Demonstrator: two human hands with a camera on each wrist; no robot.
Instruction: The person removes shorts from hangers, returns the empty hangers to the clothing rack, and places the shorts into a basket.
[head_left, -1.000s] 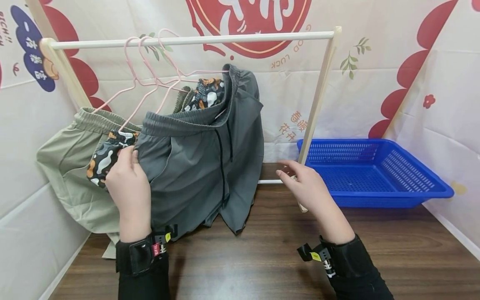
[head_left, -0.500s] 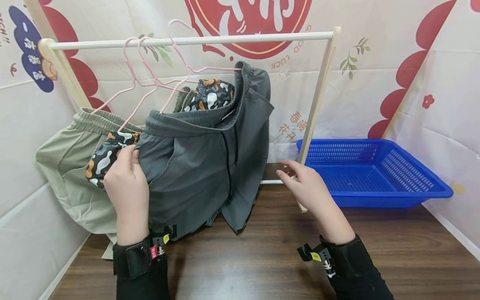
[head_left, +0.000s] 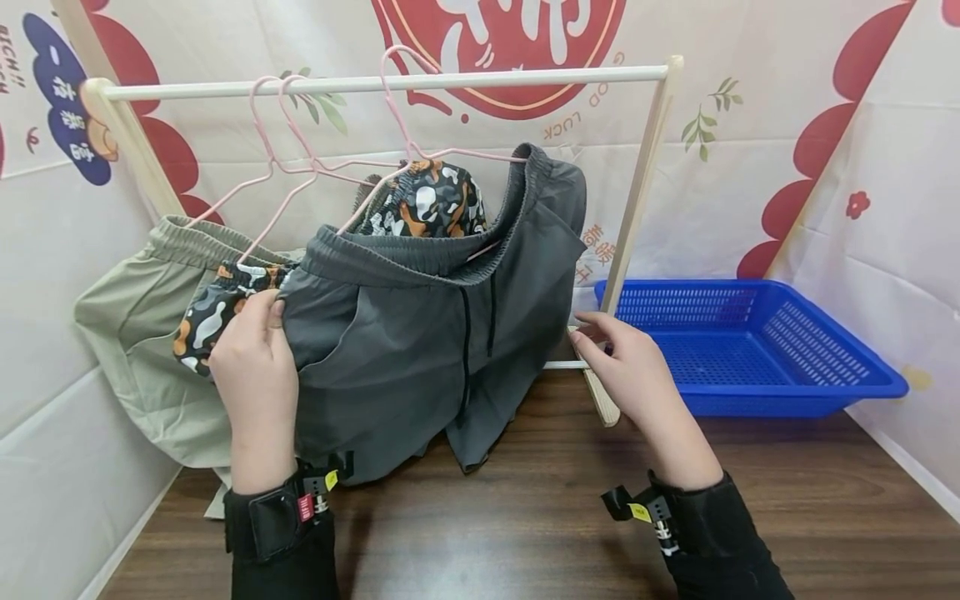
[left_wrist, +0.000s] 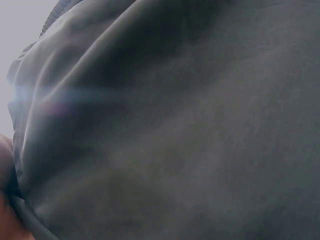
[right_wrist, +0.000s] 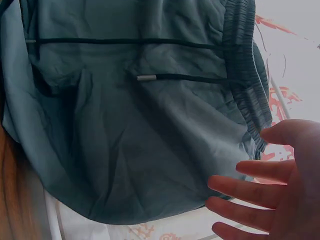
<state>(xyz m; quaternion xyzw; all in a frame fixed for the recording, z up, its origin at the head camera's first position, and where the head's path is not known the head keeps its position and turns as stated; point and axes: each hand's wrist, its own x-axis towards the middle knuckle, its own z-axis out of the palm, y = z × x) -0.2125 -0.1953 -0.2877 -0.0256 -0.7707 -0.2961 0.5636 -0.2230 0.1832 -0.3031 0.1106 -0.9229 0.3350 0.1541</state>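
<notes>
Dark grey drawstring shorts (head_left: pixel 405 358) hang from a pink hanger (head_left: pixel 411 150) hooked over the white rail (head_left: pixel 525 79). My left hand (head_left: pixel 258 375) pinches their left side edge between thumb and fingers. In the left wrist view, grey cloth nearly fills the picture, with part of the hand at the left. Close to the shorts' right edge is my right hand (head_left: pixel 630 367), its fingers spread and relaxed in the right wrist view. Behind the grey pair hang patterned shorts (head_left: pixel 202 325) and sage green shorts (head_left: pixel 142 325), partly hidden, on two more pink hangers.
The rack's right wooden post (head_left: pixel 637 192) stands just behind my right hand. A blue plastic basket (head_left: pixel 787 400) sits right of it on the brown wooden table (head_left: pixel 480 533). Printed white cloth (head_left: pixel 750 200) forms the walls behind and beside the rack.
The grey shorts and their hanger have slid right along the rail, and the waistband has spread wider. My right hand has shifted slightly right; the left hand keeps its pinch.
</notes>
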